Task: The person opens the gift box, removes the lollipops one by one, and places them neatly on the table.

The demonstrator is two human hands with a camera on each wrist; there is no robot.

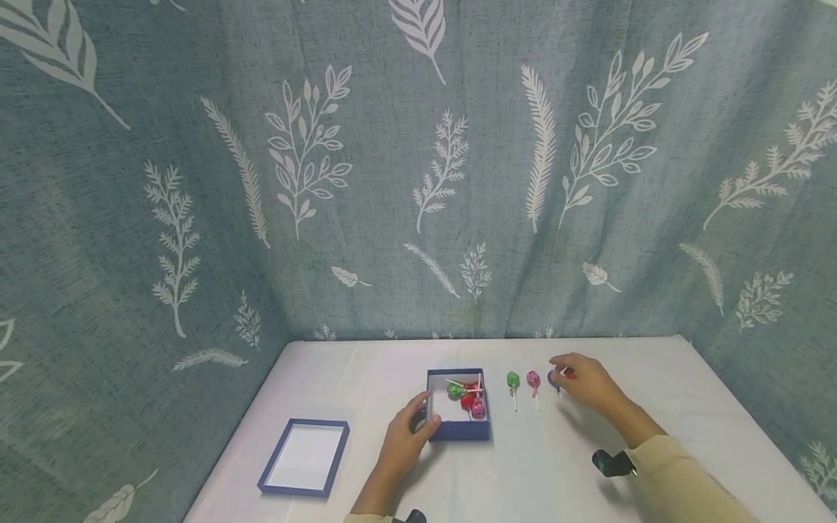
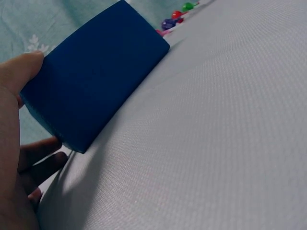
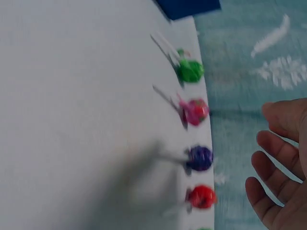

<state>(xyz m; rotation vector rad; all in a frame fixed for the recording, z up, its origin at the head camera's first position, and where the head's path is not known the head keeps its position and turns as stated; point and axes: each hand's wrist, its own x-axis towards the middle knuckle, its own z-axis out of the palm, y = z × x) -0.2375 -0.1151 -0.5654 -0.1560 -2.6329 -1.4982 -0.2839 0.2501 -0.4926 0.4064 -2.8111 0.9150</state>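
My left hand (image 1: 403,434) holds the left front corner of a blue box (image 1: 460,431), its thumb near the front edge and fingers along the side. Inside the white-lined box lie several wrapped lollipops (image 1: 467,399), red, green and pink. Right of the box, a row on the cloth has a green lollipop (image 1: 513,380), a pink lollipop (image 1: 533,379), a purple lollipop (image 3: 200,158) and a red lollipop (image 3: 202,196). Over the right end of that row is my right hand (image 1: 588,383), fingers loosely bent and nothing between them. In the head view it partly covers the purple and red lollipops.
A blue-rimmed box lid (image 1: 304,457) lies on the left, its white inside facing up. The white tablecloth (image 1: 523,472) reaches back to a green leaf-patterned curtain (image 1: 392,218). Another green lollipop (image 3: 205,228) peeks in at the right wrist view's bottom edge.
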